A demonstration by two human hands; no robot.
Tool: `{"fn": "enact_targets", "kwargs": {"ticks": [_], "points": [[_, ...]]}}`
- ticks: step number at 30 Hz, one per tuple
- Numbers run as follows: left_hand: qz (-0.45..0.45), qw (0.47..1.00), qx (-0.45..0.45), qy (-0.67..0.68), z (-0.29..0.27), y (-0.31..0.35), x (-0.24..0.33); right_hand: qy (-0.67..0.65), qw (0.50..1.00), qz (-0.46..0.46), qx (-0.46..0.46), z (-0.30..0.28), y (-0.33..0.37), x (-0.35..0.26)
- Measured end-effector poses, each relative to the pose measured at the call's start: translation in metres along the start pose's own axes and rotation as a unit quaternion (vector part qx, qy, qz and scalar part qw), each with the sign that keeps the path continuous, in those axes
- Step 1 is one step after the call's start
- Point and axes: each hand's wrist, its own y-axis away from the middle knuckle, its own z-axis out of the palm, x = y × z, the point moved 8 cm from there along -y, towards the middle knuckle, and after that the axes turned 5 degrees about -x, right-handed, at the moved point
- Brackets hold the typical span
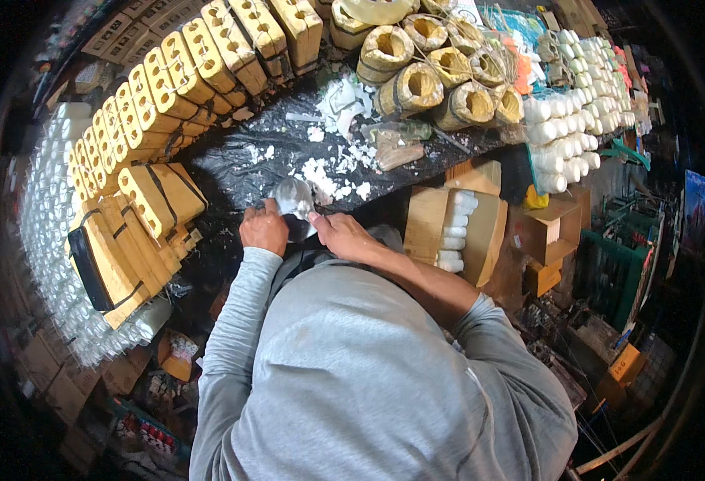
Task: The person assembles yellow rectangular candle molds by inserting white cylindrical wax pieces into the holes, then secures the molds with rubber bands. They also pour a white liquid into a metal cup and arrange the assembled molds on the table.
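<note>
Both of my hands meet at the near edge of the black-covered table [220,172]. My left hand [263,230] is curled against the left side of a shiny whitish rounded piece [292,196], whose exact kind I cannot make out. My right hand [343,236] closes in from the right, its thumb on the lower right of the same piece. The fingers' undersides are hidden from above. White crumbs and scraps [320,175] lie on the table just beyond the hands.
Yellow block moulds with round holes [160,80] curve along the left and back. Round yellow moulds [417,86] cluster at the back right. White bottle-like pieces [557,132] are stacked farther right. An open carton [426,220] holds white cylinders. Clear plastic pieces [44,232] pile up far left.
</note>
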Motion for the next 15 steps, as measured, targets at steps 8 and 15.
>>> {"fn": "enact_targets", "kwargs": {"ticks": [8, 15], "points": [[-0.050, 0.992, 0.003, 0.114, 0.003, 0.003, -0.020, 0.111, 0.979, 0.000, 0.173, -0.045, -0.005, 0.009], [-0.082, 0.946, 0.045, 0.310, -0.015, 0.028, -0.032, 0.349, 0.926, -0.016, 0.142, -0.056, 0.000, -0.019]]}}
